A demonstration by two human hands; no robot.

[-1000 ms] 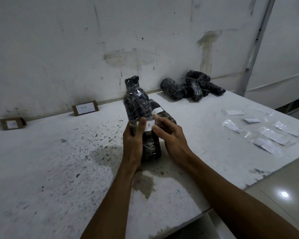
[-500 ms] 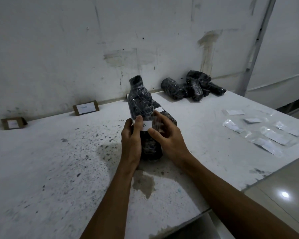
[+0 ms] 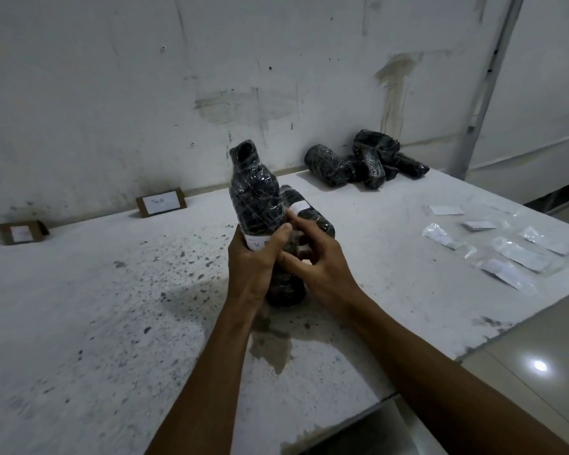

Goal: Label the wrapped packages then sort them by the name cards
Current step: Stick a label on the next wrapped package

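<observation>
A bottle-shaped package [image 3: 255,195] wrapped in black plastic stands upright at the middle of the white table [image 3: 79,323]. A white label [image 3: 256,242] with handwriting is stuck round its lower body. My left hand [image 3: 252,261] grips the package over the label, thumb on the front. My right hand [image 3: 312,257] touches its right side with fingers spread. A second wrapped package [image 3: 304,211] with a white label lies just behind. Two cardboard name cards lean on the wall: one [image 3: 161,202] left of the package, another [image 3: 22,232] at the far left.
A pile of several black wrapped packages [image 3: 365,164] lies at the back of the table by the wall. Several loose labels in clear sleeves [image 3: 516,252] are spread on the right part of the table. The table's front edge runs diagonally at the lower right, above a tiled floor.
The package has turned, so more of the label's writing faces me. My right hand has drawn back from the label to the package's side, fingers spreading.
</observation>
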